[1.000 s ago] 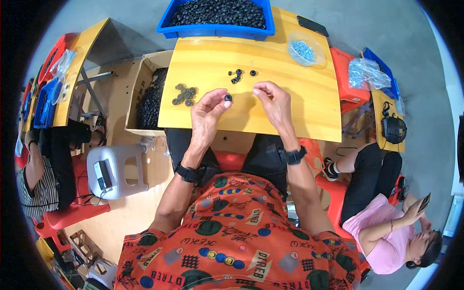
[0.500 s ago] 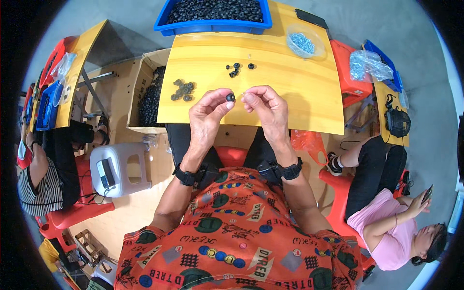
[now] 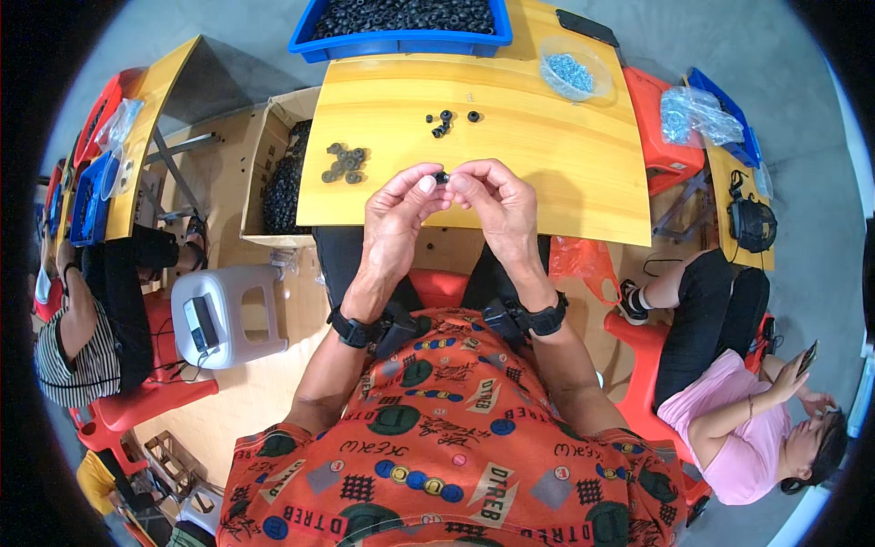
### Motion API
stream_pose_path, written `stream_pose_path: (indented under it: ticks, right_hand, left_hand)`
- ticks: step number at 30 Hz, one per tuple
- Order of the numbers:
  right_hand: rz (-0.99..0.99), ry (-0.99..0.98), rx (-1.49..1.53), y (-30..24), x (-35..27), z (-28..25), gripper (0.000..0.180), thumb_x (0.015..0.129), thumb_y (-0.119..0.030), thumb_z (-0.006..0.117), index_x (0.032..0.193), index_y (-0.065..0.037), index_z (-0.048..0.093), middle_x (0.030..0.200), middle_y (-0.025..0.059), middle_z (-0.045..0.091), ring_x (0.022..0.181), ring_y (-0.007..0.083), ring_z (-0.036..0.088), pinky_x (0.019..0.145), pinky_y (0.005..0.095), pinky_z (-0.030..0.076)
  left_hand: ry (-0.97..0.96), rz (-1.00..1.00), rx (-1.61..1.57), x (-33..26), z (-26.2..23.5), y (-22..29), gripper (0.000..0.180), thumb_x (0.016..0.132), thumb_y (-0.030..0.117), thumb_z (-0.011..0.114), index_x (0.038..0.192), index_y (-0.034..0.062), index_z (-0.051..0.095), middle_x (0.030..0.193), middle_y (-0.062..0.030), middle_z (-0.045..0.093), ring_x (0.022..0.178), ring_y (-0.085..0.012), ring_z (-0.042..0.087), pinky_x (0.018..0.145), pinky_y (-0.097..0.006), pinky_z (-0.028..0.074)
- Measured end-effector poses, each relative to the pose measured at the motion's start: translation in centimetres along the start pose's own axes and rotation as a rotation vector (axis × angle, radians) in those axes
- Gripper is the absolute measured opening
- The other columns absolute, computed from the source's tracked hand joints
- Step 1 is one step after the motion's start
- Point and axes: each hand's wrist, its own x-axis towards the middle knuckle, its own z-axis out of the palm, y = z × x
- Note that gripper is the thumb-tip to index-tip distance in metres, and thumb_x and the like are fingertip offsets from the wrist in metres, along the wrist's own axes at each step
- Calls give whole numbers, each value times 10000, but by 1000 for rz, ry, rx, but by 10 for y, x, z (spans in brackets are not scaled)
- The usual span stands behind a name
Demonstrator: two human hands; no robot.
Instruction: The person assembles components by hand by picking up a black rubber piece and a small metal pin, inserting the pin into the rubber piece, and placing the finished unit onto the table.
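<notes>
My left hand (image 3: pixel 394 211) pinches a small round black part (image 3: pixel 441 177) between thumb and fingertips, above the table's near edge. Right beside it, my right hand (image 3: pixel 503 206) is closed in a pinch, its fingertips against the part's right side. Whatever sits between the right fingertips is too small and covered to make out. On the yellow table (image 3: pixel 565 182), a cluster of several black parts (image 3: pixel 343 164) lies to the left of my hands. Beyond my fingers is a looser group of black pieces (image 3: pixel 444 126), with a single one (image 3: pixel 473 117) to its right.
A blue tray (image 3: pixel 401 46) heaped with black parts stands at the far edge. Small blue pieces fill a clear bowl (image 3: pixel 572 71) near a dark phone (image 3: pixel 586 27). Left of the table is a carton (image 3: pixel 260 182) of black parts. Co-workers sit on both sides.
My hands have come together: the gap between them has closed, and the right fingertips now meet the black part. The left hand has shifted slightly right.
</notes>
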Motion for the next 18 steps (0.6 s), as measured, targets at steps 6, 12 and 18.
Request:
stream_pose_path:
  ticks: [6, 12, 18]
  right_hand:
    - [-74, 23, -207, 2, -2, 6, 132, 880, -102, 682, 894, 28, 660, 774, 53, 672, 698, 85, 601, 647, 237, 500]
    - [-105, 41, -317, 3, -6, 8, 115, 881, -90, 672, 881, 22, 647, 762, 73, 675, 681, 107, 622, 623, 254, 499]
    - [-190, 60, -428, 10, -10, 6, 116, 879, -92, 675, 875, 16, 634, 752, 71, 673, 677, 109, 624, 615, 259, 498]
  left_hand:
    - [78, 51, 130, -4, 1, -5, 221, 924, 110, 629, 1113, -1, 659, 962, -59, 683, 863, -121, 630, 830, -268, 510]
    - [112, 29, 209, -7, -8, -12, 188, 893, 69, 653, 1069, 18, 693, 945, -24, 678, 855, -103, 592, 818, -248, 476]
    - [145, 99, 269, -11, -5, -15, 173, 883, 39, 647, 1046, 16, 698, 911, -19, 680, 834, -92, 582, 789, -243, 478]
